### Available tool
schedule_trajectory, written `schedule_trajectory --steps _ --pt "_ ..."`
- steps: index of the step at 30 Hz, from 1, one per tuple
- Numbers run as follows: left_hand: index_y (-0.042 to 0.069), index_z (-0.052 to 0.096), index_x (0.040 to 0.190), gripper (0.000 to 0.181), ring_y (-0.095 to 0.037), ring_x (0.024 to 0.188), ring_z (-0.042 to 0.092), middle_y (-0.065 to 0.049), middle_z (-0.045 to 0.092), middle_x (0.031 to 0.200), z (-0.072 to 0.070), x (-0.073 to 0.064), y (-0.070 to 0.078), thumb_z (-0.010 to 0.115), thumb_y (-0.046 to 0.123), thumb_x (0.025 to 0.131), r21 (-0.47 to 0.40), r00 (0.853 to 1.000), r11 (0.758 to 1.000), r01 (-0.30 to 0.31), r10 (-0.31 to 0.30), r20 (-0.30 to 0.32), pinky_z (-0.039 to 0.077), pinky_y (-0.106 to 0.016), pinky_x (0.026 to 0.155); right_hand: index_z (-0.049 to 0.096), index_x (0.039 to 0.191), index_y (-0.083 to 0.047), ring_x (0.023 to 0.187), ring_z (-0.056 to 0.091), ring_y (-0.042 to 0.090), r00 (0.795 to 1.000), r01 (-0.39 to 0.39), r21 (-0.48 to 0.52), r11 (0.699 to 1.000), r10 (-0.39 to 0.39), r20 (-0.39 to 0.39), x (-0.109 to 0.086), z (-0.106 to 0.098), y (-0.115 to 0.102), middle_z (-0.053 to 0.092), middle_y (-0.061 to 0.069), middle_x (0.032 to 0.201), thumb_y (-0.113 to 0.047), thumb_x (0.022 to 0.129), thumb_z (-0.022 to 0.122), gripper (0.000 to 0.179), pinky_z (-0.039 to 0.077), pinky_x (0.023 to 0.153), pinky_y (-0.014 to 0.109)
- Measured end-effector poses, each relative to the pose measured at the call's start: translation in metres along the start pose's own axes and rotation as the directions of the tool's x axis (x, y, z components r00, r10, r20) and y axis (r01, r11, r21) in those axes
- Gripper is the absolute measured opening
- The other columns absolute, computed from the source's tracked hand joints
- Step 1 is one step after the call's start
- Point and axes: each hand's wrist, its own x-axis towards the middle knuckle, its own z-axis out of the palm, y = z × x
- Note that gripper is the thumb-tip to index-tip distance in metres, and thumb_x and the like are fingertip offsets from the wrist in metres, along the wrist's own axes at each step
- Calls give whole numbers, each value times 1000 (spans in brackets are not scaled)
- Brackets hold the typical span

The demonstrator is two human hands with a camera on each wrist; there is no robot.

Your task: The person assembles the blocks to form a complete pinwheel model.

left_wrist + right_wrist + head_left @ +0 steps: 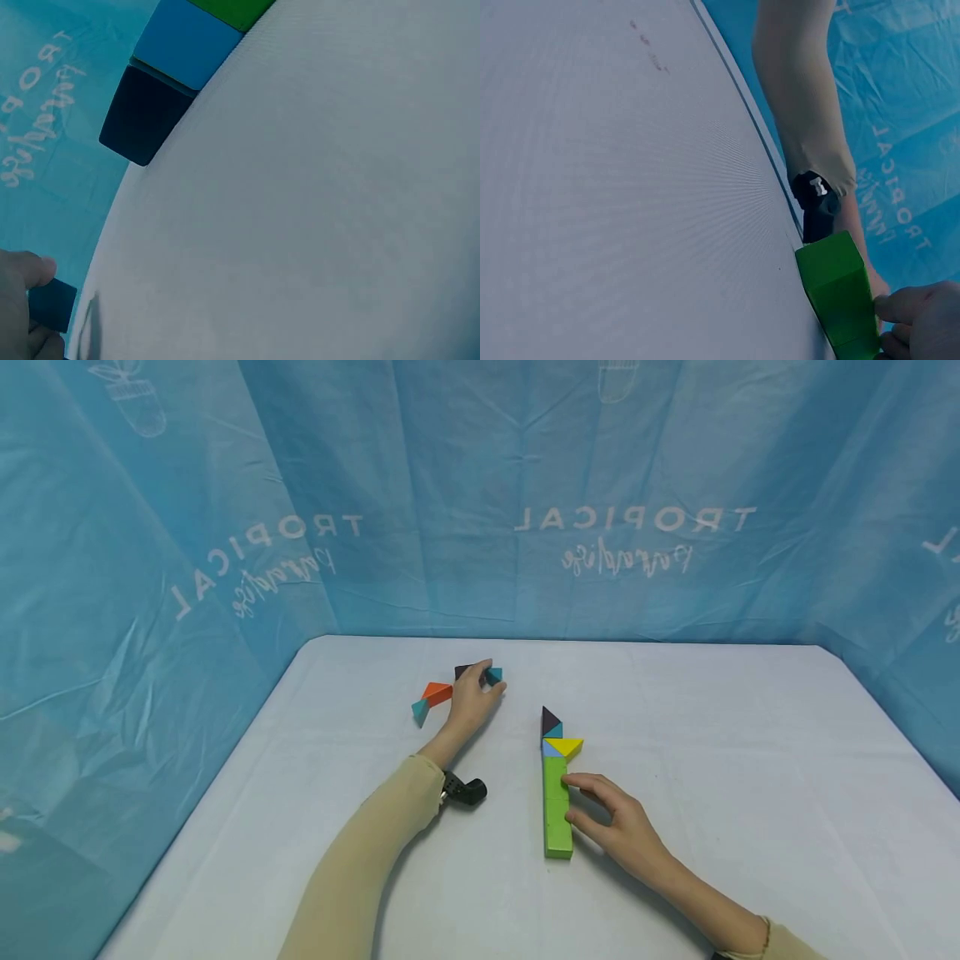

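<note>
Up the table my left hand (474, 700) pinches a blue-and-dark triangular block (495, 675) between thumb and fingers; in the left wrist view this block (54, 304) looks dark. A black block (462, 672) is partly hidden behind those fingers. My right hand (626, 827) touches the right side of the long green blocks (557, 810) with thumb and fingertips, fingers loosely bent. Beyond the green blocks, in the same line, lie a light blue piece (551, 748), a yellow triangle (567, 747) and a black-and-blue piece (551, 723) at the far end.
Left of my left hand lie an orange block (437, 693) and a teal triangular block (421, 712). The white table (720, 735) is backed by blue printed curtains (465, 485). A black wrist camera (467, 791) sticks out from my left sleeve.
</note>
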Motion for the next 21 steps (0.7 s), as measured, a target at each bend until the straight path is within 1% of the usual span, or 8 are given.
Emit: schedule_trajectory --steps 3,5,7,11,13,18,21 --pt "-2 50 132 50 -27 116 53 -16 53 130 -3 -4 6 68 16 89 -52 997 996 -70 71 23 43 -32 97 57 125 -7 119 50 23 1000 3 -12 1000 -3 -2 0 0 -2 57 4 124 -9 86 70 41 40 99 29" --pt "-3 50 131 50 -28 116 53 -17 53 130 -5 -9 11 68 14 88 -89 991 990 -112 118 56 44 -31 96 57 125 -4 119 51 25 1000 1 -14 1000 -1 -7 1 0 -6 57 7 124 -5 85 70 42 40 99 32" --pt "-4 50 131 50 -28 117 53 -16 53 130 -7 -14 14 69 14 88 -105 985 985 -140 149 89 44 -29 96 56 124 0 118 51 29 1000 7 -15 1000 -7 -10 2 0 -13 57 12 123 0 84 69 42 41 98 35" --pt "-3 50 132 51 -26 119 51 -15 52 131 -9 -24 20 69 13 88 -131 974 978 -160 178 144 42 -24 97 56 122 6 116 51 34 1000 5 -16 1000 -5 -6 3 -2 -29 57 18 121 5 83 68 41 41 97 40" --pt "-3 50 132 51 -26 119 51 -14 52 131 -9 -29 22 70 13 87 -142 966 974 -177 199 162 41 -23 97 56 121 7 116 51 34 1000 -3 -19 1000 3 0 3 -4 -35 57 19 121 5 83 68 41 41 97 40" --pt "-2 51 131 51 -26 118 52 -15 53 130 -11 -38 28 71 12 86 -151 947 961 -232 258 191 42 -23 97 55 121 7 116 51 34 1000 -9 -18 1000 9 6 3 -5 -38 57 19 121 5 83 68 40 41 97 42" --pt "-3 51 131 52 -26 118 52 -15 53 131 -11 -41 30 70 13 86 -151 943 959 -238 266 202 42 -23 97 55 121 7 116 51 34 1000 -2 -17 1000 2 5 4 -5 -37 57 19 121 5 83 68 40 41 97 42"
